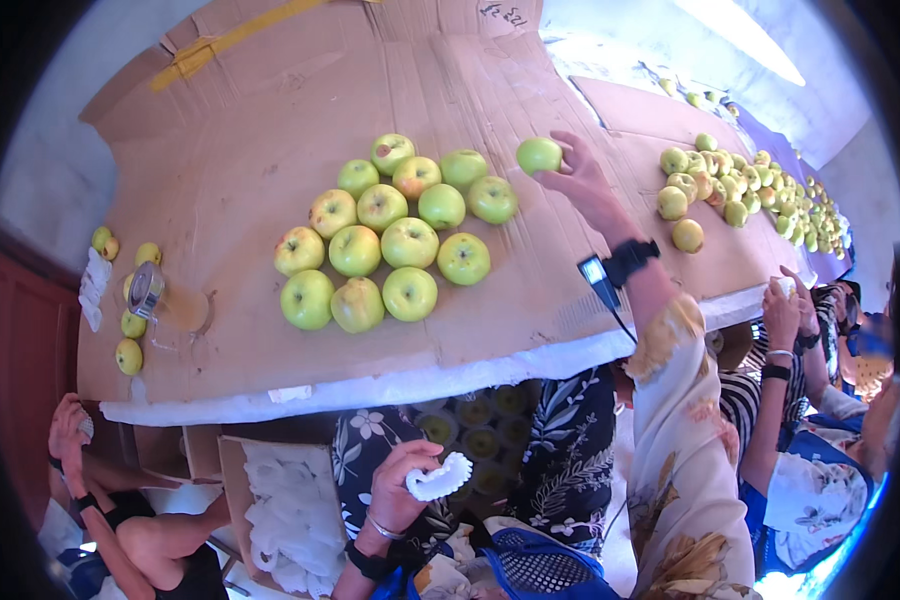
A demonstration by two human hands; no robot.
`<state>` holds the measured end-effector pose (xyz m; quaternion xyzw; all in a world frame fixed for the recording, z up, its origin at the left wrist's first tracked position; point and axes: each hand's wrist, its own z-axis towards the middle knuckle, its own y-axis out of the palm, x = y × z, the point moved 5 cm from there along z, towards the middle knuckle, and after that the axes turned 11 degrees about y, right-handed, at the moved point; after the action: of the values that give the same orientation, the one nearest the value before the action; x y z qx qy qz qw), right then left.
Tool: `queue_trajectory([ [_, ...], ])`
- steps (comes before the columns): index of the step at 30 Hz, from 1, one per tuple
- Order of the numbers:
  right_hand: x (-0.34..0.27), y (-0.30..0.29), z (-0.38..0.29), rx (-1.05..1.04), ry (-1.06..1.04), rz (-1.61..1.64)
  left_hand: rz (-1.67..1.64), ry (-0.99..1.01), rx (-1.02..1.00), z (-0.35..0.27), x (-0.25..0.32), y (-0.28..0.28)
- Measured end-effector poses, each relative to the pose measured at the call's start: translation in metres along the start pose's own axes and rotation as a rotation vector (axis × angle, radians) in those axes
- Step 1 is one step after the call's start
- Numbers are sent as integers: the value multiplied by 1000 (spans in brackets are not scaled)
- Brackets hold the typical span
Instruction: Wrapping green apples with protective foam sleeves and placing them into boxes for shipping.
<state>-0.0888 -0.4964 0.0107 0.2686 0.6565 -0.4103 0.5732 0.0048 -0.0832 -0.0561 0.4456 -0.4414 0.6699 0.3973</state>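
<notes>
My right hand reaches over the cardboard-covered table with its fingers around a green apple. That apple is just right of a loose cluster of yellow-green apples, some with a reddish blush. Low in front of my lap, my left hand holds a white foam net sleeve, its open end showing. Beneath that hand, between my knees, several apples sit in rows in shadow, partly hidden by my hand and clothing.
A cardboard box of white foam nets stands at lower left. Tape rolls and a few apples lie on the table's left. A large apple pile spreads at right. Co-workers' hands show at left and right.
</notes>
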Motion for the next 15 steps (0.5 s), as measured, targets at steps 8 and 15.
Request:
queue_trajectory([
  [8,-20,41,-170,-382,246,728,-324,-194,177,-18,-8,8],
  [15,9,80,-258,-401,294,896,-469,-169,103,-38,3,2],
])
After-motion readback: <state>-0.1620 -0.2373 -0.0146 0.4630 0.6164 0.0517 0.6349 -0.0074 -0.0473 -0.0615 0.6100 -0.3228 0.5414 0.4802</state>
